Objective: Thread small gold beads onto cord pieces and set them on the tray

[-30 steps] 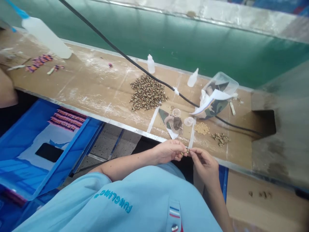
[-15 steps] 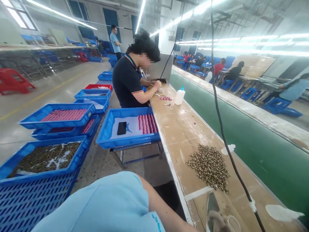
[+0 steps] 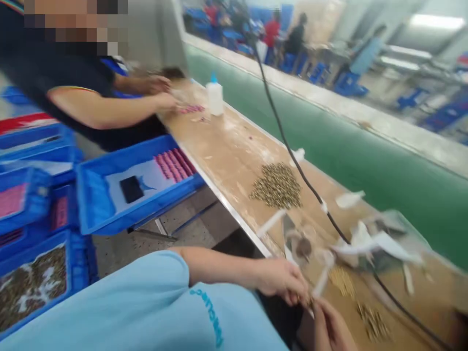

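My left hand (image 3: 283, 282) and my right hand (image 3: 329, 324) meet at the near edge of the wooden bench (image 3: 234, 151), fingers pinched together around something tiny that motion blur hides. Just beyond them lie two small heaps of brass-coloured parts (image 3: 341, 280), a camouflage scrap with a small round cap (image 3: 302, 246) and a clear tub (image 3: 387, 239) stuffed with paper. A large pile of the same small parts (image 3: 277, 185) lies farther along the bench.
A black cable (image 3: 292, 156) runs across the bench. A green conveyor belt (image 3: 358, 156) borders it. A co-worker's hands (image 3: 161, 95) work beside a white bottle (image 3: 214, 96). Blue crates (image 3: 135, 185) with pink pieces and a phone stand left; another (image 3: 34, 282) holds small parts.
The view has swung from looking up the workshop back down and right, so my hands at the bench edge are in sight again. They are still pinched together as a second ago.
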Action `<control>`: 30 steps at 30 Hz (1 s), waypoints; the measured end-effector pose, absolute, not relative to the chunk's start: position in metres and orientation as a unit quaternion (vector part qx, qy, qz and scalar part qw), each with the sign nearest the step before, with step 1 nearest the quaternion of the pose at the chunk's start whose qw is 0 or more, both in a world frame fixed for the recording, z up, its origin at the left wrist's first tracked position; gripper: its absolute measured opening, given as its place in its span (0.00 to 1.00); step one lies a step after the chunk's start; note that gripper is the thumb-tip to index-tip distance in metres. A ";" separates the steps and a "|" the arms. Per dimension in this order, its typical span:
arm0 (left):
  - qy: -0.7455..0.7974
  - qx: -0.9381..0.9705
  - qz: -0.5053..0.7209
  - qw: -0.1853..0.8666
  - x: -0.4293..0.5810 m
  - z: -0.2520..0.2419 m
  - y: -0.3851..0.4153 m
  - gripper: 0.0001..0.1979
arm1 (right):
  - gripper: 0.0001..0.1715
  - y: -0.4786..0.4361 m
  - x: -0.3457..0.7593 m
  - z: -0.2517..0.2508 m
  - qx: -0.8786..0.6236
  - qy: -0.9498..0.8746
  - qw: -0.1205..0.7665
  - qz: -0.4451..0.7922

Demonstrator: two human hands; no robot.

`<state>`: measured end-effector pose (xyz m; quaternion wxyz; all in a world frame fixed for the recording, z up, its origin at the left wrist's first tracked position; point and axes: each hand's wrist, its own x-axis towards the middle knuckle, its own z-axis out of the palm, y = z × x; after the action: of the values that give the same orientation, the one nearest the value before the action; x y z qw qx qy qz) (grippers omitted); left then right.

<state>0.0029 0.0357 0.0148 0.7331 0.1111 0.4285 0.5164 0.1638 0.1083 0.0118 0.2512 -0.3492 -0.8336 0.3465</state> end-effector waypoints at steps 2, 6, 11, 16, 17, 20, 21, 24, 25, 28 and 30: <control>0.441 0.075 0.523 0.725 -0.001 0.032 0.033 0.03 | 0.19 0.097 0.166 0.017 -0.347 -0.828 0.279 0.341; 0.419 0.038 0.517 0.746 -0.003 0.044 0.037 0.03 | 0.14 0.092 0.155 0.023 -0.374 -0.777 0.280 0.421; 0.455 0.087 0.499 0.732 0.003 0.043 0.040 0.04 | 0.10 0.095 0.161 0.025 -0.361 -0.762 0.271 0.464; 0.459 0.102 0.512 0.719 0.002 0.040 0.043 0.05 | 0.09 0.096 0.161 0.023 -0.355 -0.762 0.288 0.458; 0.446 0.078 0.504 0.735 0.002 0.041 0.044 0.04 | 0.09 0.096 0.160 0.022 -0.359 -0.753 0.289 0.469; 0.416 0.026 0.482 0.771 0.001 0.042 0.046 0.03 | 0.12 0.095 0.158 0.019 -0.377 -0.719 0.276 0.515; 0.413 0.020 0.480 0.774 0.001 0.042 0.046 0.03 | 0.12 0.094 0.158 0.019 -0.381 -0.707 0.270 0.531; 0.421 0.030 0.486 0.765 0.001 0.043 0.046 0.04 | 0.12 0.095 0.158 0.020 -0.387 -0.688 0.263 0.555; 0.434 0.046 0.493 0.753 0.002 0.043 0.046 0.04 | 0.12 0.095 0.158 0.020 -0.388 -0.692 0.265 0.549; 0.495 0.120 0.510 0.694 0.003 0.042 0.045 0.07 | 0.11 0.096 0.158 0.023 -0.388 -0.724 0.278 0.497; 0.501 0.131 0.509 0.688 0.002 0.042 0.045 0.07 | 0.10 0.097 0.157 0.023 -0.382 -0.732 0.284 0.488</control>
<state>0.0024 0.0451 0.0417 0.6876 0.1308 0.5007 0.5093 0.1575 0.0965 0.0232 0.2837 -0.3822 -0.7316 0.4882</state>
